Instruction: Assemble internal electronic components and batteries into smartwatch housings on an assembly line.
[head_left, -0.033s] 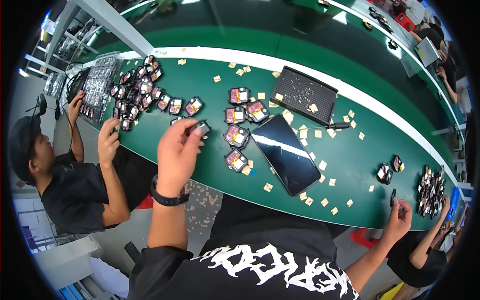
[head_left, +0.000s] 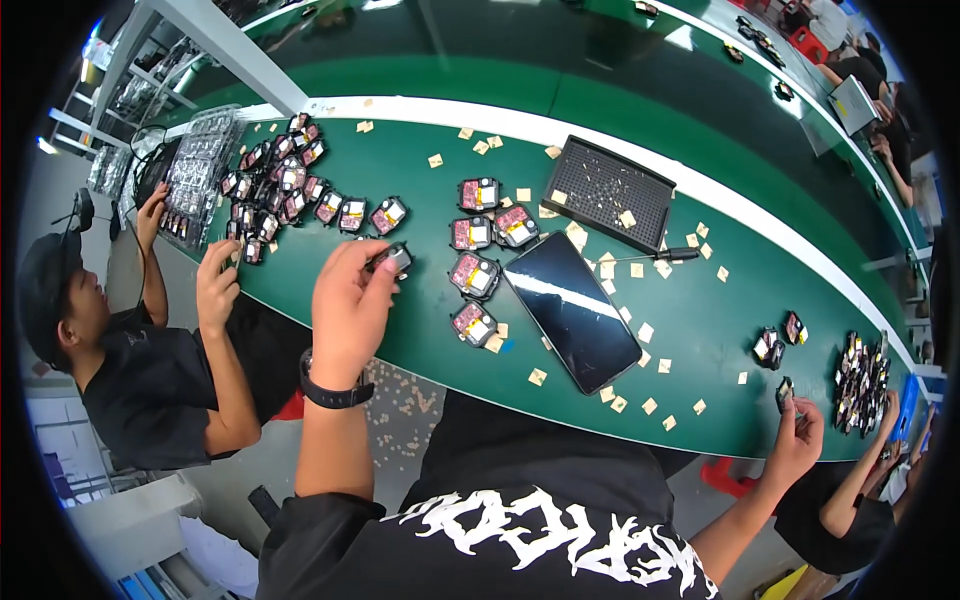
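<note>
Over the left part of the green bench, my left hand (head_left: pixel 348 308) pinches a small black electronic module (head_left: pixel 397 259) between thumb and fingers. Far to the right, near the bench's front edge, the fingertips of my right hand (head_left: pixel 798 442) grip another small dark module (head_left: pixel 785 392), held up on edge. Several similar modules (head_left: pixel 472 273), with pinkish faces, white labels and yellow strips, lie in a loose column right of my left hand. More modules (head_left: pixel 352 214) lie just beyond that hand, partly hidden by it. Two modules (head_left: pixel 769 347) rest beyond my right hand.
A large black-screened tablet (head_left: pixel 575 310) lies mid-bench, with a screwdriver (head_left: pixel 678 254) and a black perforated tray (head_left: pixel 612 190) beyond it. Small yellowish square pieces (head_left: pixel 649 405) are scattered around. Module heaps (head_left: pixel 290 175) lie at both ends. A co-worker (head_left: pixel 140 340) sits at left; others work at right.
My left hand has shifted slightly left, and its module has tilted. The module in my right hand has turned, showing more of its face. Both hands keep their hold.
</note>
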